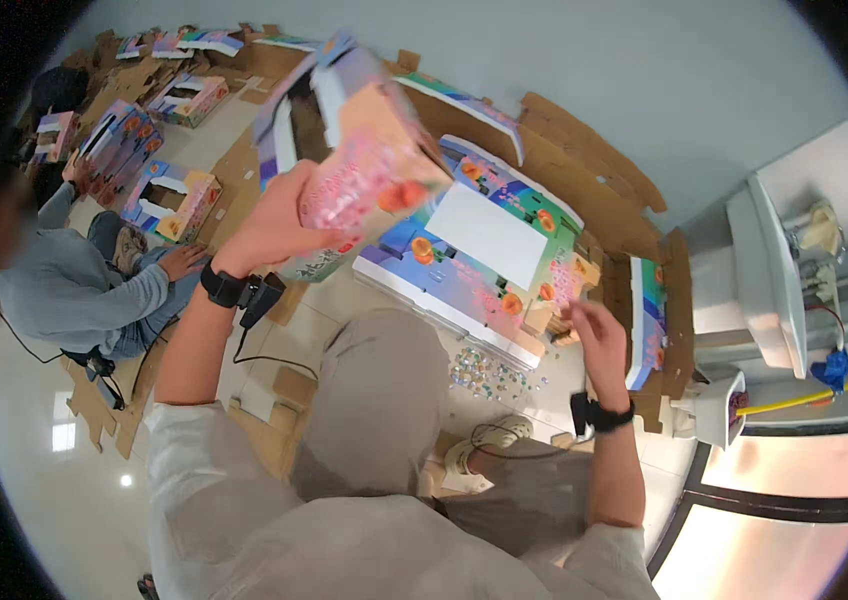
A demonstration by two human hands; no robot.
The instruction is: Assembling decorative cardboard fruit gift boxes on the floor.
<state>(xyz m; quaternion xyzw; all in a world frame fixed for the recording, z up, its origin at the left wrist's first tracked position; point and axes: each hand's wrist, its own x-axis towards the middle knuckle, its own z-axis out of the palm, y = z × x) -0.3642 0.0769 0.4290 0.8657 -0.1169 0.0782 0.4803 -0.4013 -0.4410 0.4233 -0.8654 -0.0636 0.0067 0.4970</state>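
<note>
While the person sits on the floor with a bent knee (pixel 374 400) in pale trousers closest to the camera, the right hand (pixel 594 335) hovers low at the right, fingers curled narrowly together as if pinching something too small to make out. Just left of it, a scatter of small shiny pieces (pixel 489 372) lies on the floor beside a sandalled foot (pixel 484 445). Beyond these, a stack of flat printed cartons (pixel 489 250) with blue, green and orange fruit pictures rests on the floor. The left hand (pixel 274 225) is raised higher up, its fingers wrapped around the lower end of a folded carton (pixel 354 150), pink and orange, tilted up in the air above the stack. Farther left, another person in a grey top (pixel 74 285) sits among more cartons (pixel 169 195), and brown cardboard sheets (pixel 584 160) line the wall behind.
</note>
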